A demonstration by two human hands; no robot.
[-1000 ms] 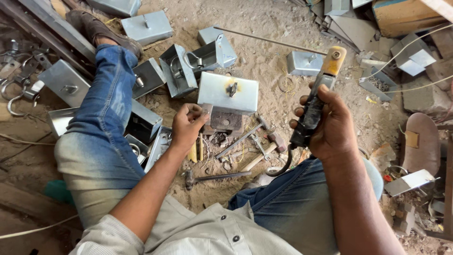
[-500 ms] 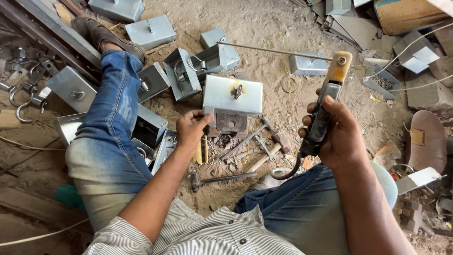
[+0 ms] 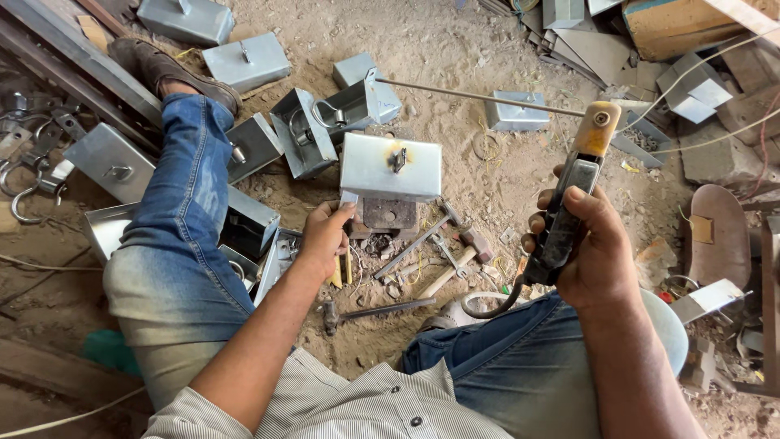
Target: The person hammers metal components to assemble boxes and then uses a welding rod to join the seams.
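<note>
Hands: left (image 3: pixel 325 236) pinches the grey metal box (image 3: pixel 391 167); right (image 3: pixel 587 248) clenches a yellow-tipped welding holder (image 3: pixel 573 191).

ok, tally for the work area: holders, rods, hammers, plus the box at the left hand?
Holder: 1, gripped in right hand
Rod: 1, running from the holder's tip
Box: 1, left hand at its corner
Hammers: 2 clear on the ground, others in the clutter unsure
Total: 5

Faded blue jeans (image 3: pixel 175 244), a grey striped buttoned shirt (image 3: pixel 357 406), a brown shoe (image 3: pixel 162 65).
</note>
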